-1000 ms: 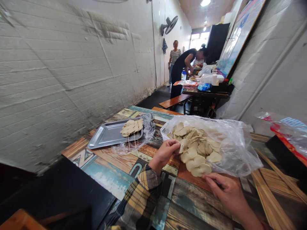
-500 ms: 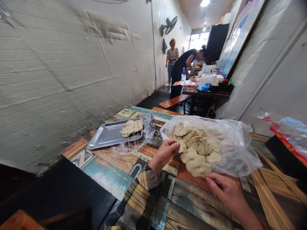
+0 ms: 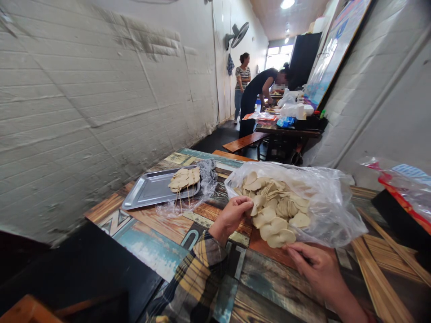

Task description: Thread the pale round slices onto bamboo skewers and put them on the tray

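My left hand (image 3: 234, 215) is closed in a pinch on a thin, pale round slice (image 3: 257, 204) at the near left edge of a pile. In my right hand (image 3: 314, 264), thumb and fingers are closed at the near end of a skewer of overlapping pale slices (image 3: 276, 233); its stick is mostly hidden by the slices and fingers. Behind it, the pile of loose slices (image 3: 284, 202) lies in an open clear plastic bag (image 3: 333, 215). To the left, finished-looking skewers of slices (image 3: 184, 179) rest on a metal tray (image 3: 151, 190), their sticks sticking out over its near rim.
Crumpled clear plastic (image 3: 208, 177) lies beside the tray. Loose wooden sticks (image 3: 380, 278) are at right, near a black box with red packaging (image 3: 404, 197). Beyond the patterned table (image 3: 269, 287) stand a bench (image 3: 245, 142), another laden table and two people.
The slice in my left hand has tilted slightly more upright. My right hand has hardly moved. In the background, the standing person has turned and folded an arm across the body.
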{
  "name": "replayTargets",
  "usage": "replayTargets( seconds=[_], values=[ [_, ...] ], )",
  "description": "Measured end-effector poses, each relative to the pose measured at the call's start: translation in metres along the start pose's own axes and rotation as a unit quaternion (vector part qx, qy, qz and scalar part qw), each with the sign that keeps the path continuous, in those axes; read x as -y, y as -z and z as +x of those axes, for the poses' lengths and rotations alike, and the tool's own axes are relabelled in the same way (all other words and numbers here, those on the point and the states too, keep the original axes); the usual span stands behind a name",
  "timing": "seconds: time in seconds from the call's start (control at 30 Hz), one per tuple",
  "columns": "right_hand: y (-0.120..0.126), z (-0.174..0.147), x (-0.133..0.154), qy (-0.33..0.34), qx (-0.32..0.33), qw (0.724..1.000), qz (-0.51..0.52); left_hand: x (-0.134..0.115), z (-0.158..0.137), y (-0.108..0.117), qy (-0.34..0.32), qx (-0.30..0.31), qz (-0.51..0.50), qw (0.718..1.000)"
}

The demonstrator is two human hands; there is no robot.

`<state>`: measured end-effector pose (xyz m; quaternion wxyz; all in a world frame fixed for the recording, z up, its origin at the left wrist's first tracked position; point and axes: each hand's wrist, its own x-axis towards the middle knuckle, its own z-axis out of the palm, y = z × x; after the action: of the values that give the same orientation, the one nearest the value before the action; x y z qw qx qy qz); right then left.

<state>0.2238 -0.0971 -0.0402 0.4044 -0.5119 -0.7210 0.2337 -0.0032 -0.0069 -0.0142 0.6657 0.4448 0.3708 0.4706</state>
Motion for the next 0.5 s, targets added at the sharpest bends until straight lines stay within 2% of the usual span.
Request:
replayTargets(
  seconds=[0.5],
  values=[
    [-0.005, -0.001, 0.002, -0.028, 0.001, 1.000, -0.012, -0.006, -0.003, -0.012, -0.082, -0.061, 0.140, 0.985]
  ],
)
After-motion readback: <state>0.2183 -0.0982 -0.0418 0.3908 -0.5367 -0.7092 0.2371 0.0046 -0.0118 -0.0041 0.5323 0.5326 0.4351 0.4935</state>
